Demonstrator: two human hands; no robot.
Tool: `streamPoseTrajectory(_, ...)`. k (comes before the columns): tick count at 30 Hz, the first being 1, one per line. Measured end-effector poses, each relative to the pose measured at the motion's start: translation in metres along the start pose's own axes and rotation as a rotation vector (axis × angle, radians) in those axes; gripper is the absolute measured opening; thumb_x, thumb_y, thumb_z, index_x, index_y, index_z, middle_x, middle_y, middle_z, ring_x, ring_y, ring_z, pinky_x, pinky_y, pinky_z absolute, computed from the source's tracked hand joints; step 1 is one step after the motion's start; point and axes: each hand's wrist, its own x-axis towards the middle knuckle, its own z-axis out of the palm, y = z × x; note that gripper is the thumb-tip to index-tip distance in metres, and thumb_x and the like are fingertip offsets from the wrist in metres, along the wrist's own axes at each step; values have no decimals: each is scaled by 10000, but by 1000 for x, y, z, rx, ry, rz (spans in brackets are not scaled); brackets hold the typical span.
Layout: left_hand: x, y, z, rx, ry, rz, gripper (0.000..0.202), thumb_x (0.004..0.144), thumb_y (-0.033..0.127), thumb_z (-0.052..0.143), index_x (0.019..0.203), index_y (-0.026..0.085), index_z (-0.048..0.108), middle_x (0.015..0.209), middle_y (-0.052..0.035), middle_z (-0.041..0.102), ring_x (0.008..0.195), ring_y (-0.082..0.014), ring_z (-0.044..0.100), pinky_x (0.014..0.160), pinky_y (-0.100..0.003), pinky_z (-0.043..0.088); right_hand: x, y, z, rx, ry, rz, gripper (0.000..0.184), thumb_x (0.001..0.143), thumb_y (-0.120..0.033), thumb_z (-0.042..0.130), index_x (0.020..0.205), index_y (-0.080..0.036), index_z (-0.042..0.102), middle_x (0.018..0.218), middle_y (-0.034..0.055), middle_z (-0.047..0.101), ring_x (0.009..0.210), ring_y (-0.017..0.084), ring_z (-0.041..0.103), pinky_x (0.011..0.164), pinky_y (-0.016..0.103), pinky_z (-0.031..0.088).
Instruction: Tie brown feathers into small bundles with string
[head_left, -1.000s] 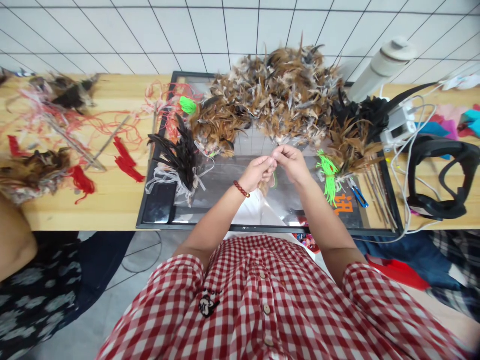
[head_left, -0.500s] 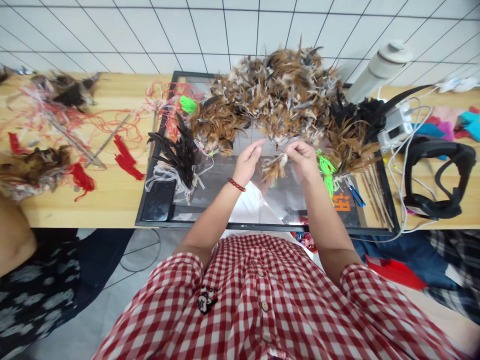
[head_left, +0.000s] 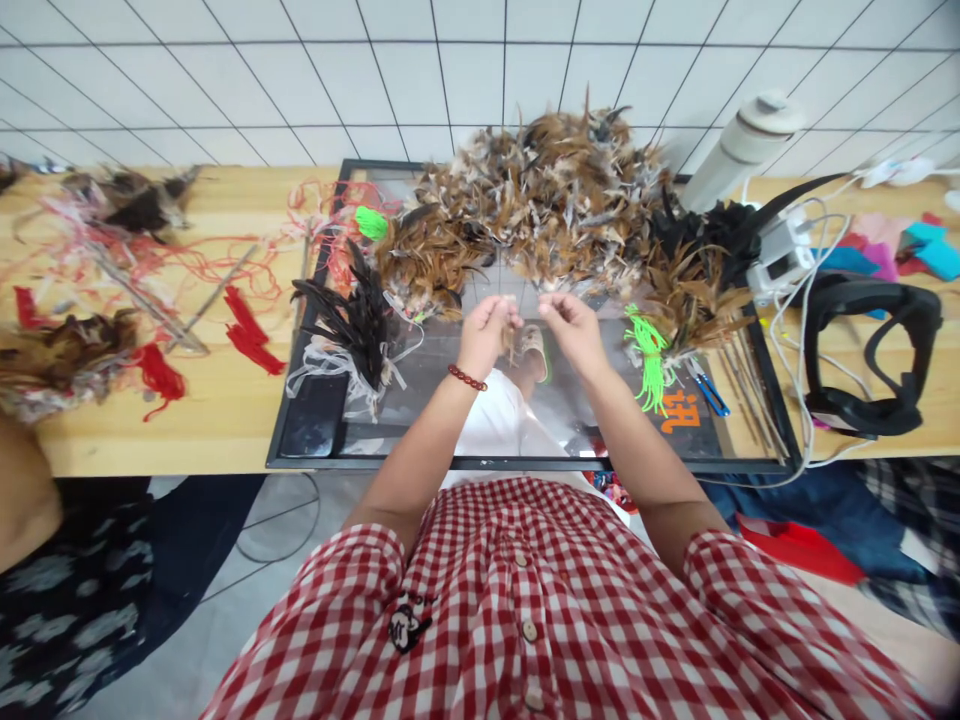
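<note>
Over the glass panel (head_left: 420,400), my left hand (head_left: 487,335), with a red bead bracelet at the wrist, is closed around a small tuft of brown feathers (head_left: 511,345), mostly hidden by its fingers. Just to the right, my right hand (head_left: 574,330) is pinched, thumb against forefinger; anything between them is too small to make out. A short gap separates the two hands. Behind them rises a large heap of brown and grey feathers (head_left: 555,190). A bundle of bright green strings (head_left: 646,360) hangs to the right of my right hand.
Black feathers with white ties (head_left: 352,320) and a dark phone (head_left: 307,415) lie left. Blue snips (head_left: 707,388), thin rods (head_left: 750,390), a white bottle (head_left: 742,150) and a black headset frame (head_left: 817,360) are right. Red string bundles (head_left: 251,330) lie far left, near another person's arm (head_left: 26,490).
The feather tuft has passed from my right hand to my left, whose fingers have curled shut. My right hand has shifted left, still pinched. The camera view has tilted slightly.
</note>
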Motion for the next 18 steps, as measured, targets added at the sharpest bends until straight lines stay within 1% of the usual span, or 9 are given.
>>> streamPoseTrajectory(3, 9, 6, -7, -90, 175, 116, 306, 916, 413, 663, 737, 181, 574, 808, -11, 676, 753, -86, 636, 791, -233, 512, -8, -2, 5, -215, -28, 29, 262, 794, -452, 746, 774, -197, 690, 749, 4, 647, 720, 151, 562, 740, 301, 450)
streamPoseTrajectory(4, 11, 8, -8, -120, 210, 122, 316, 920, 416, 658, 734, 181, 557, 789, -4, 661, 736, -82, 632, 775, -230, 513, -12, -5, 8, -315, -57, 36, 253, 783, -440, 761, 773, -196, 697, 755, 7, 652, 721, 156, 570, 736, 302, 444)
streamPoseTrajectory(6, 12, 11, -9, -174, 253, 79, 333, 916, 430, 660, 733, 185, 528, 700, 23, 595, 634, -73, 589, 663, -208, 492, -17, -12, 16, -508, -70, 45, 292, 774, -466, 781, 862, -193, 724, 835, 34, 683, 773, 183, 605, 747, 314, 446)
streamPoseTrajectory(7, 12, 12, -9, -192, 263, 39, 335, 912, 432, 666, 736, 186, 521, 664, 36, 560, 569, -64, 544, 581, -191, 452, -18, -16, 21, -594, -59, 49, 344, 774, -485, 786, 937, -187, 732, 899, 55, 698, 821, 204, 625, 764, 325, 452)
streamPoseTrajectory(9, 11, 13, -7, -200, 261, -43, 322, 912, 414, 672, 746, 184, 519, 628, 51, 523, 463, -39, 416, 447, -166, 307, -16, -20, 29, -719, -45, 50, 404, 818, -476, 756, 1079, -170, 722, 1025, 101, 713, 926, 245, 651, 807, 348, 462)
streamPoseTrajectory(11, 8, 14, -6, -187, 250, -101, 297, 927, 375, 657, 750, 178, 523, 617, 59, 511, 417, -19, 316, 401, -161, 188, -12, -20, 33, -796, -68, 40, 312, 889, -383, 683, 1112, -168, 716, 1078, 122, 717, 988, 264, 657, 838, 362, 461)
streamPoseTrajectory(13, 7, 14, -5, -169, 242, -132, 273, 951, 334, 620, 750, 172, 529, 607, 65, 504, 403, -11, 278, 394, -155, 153, -7, -15, 33, -812, -98, 28, 182, 917, -275, 614, 1021, -180, 729, 1044, 115, 723, 972, 259, 656, 839, 362, 454)
streamPoseTrajectory(15, 6, 12, -3, -145, 240, -153, 262, 959, 310, 600, 748, 168, 539, 600, 65, 511, 405, -12, 294, 393, -150, 163, -4, -9, 31, -724, -77, 10, 123, 898, -226, 593, 888, -189, 710, 961, 94, 716, 912, 237, 642, 826, 350, 450)
streamPoseTrajectory(18, 4, 4, 2, -101, 227, -165, 272, 928, 328, 645, 728, 163, 563, 618, 42, 563, 470, -37, 443, 429, -150, 288, -3, -2, 28, -342, 7, -9, 146, 875, -307, 606, 783, -200, 641, 807, 37, 667, 789, 186, 595, 773, 314, 456)
